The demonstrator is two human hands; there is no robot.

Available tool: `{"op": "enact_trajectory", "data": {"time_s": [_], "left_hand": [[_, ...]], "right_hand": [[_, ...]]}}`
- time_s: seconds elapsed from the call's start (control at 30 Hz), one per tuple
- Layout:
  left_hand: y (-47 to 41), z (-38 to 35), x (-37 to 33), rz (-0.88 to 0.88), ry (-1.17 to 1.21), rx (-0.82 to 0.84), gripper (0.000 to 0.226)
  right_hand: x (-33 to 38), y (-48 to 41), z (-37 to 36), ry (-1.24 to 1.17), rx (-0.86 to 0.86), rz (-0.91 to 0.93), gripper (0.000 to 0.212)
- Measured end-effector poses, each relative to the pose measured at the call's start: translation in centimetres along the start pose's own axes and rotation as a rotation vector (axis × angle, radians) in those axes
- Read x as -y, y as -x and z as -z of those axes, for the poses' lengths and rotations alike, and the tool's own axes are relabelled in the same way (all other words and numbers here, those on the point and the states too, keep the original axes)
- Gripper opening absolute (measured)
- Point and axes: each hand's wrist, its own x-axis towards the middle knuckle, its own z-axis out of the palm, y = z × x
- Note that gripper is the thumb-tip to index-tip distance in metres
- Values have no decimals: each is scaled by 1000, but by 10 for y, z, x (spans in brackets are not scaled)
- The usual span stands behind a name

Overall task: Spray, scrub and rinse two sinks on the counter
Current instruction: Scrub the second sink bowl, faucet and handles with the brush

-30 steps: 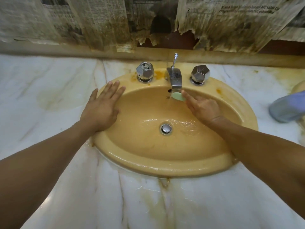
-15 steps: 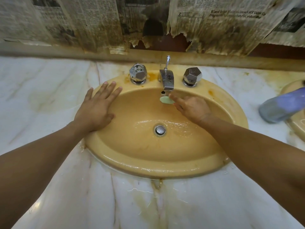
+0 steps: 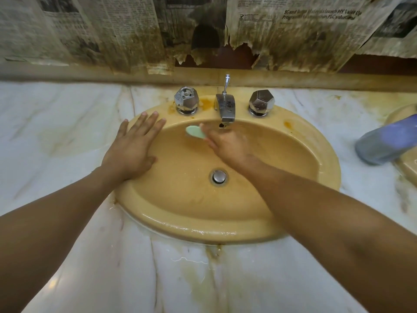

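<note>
A yellow oval sink (image 3: pixel 225 231) is set into a white marble counter (image 3: pixel 67 123). Its basin is wet, with a metal drain (image 3: pixel 218 176) in the middle. My right hand (image 3: pixel 228 145) is inside the basin, on the back wall just left of the chrome spout (image 3: pixel 225 107), and it holds a pale green scrub pad (image 3: pixel 195 132) against the wall. My left hand (image 3: pixel 133 147) lies flat with fingers spread on the sink's left rim. A blue-grey spray bottle (image 3: pixel 385 143) lies on the counter at the right, beside the edge of a second sink (image 3: pixel 406 170).
Two faceted chrome tap handles (image 3: pixel 186 99) (image 3: pixel 261 101) flank the spout, with a pull rod (image 3: pixel 226 83) behind it. Stained, torn newspaper (image 3: pixel 112 30) covers the wall above a ledge. Rust-coloured stains mark the rim and the counter in front.
My right hand has slid the green pad leftward along the back wall, from under the spout to its left. My left hand stays on the rim.
</note>
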Motion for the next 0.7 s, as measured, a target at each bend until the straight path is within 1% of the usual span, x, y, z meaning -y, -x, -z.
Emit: {"op": "enact_trajectory", "data": {"time_s": [0.03,0.1,0.17,0.27,0.37,0.43,0.47,0.5,0.53,0.6,0.7], "left_hand": [[0,0,0,3,3,1,113],[-1,0,0,7,8,4,115],[-2,-2,1,1,7,-2,116],[-2,-5,3,-8,8,-13,116],[-3,-6,4,-19,15,-33,112],[-3,-6,5,-23,22,-36,110],[-3,-7,5,-24,25,-36,110],[-3,-8,5,-20,26,-38,109],[-4,-8,6,-16,27,-40,109],[-4,-7,6,-15,33,-43,108],[-3,-5,4,-15,41,-49,106]], "right_hand": [[13,-3,-10,-48,4,35,47],[30,-3,-29,-166,-3,46,47],[39,-1,-46,-253,-62,62,45],[44,-5,-59,-272,-150,192,45],[51,-9,-58,-222,-200,315,44],[49,-13,-54,-113,-220,354,50],[44,-14,-48,-15,-209,352,59],[33,-14,-43,107,-165,343,67],[20,-12,-32,234,-78,326,72],[-12,-1,0,435,125,242,71],[-57,36,57,646,258,123,62]]}}
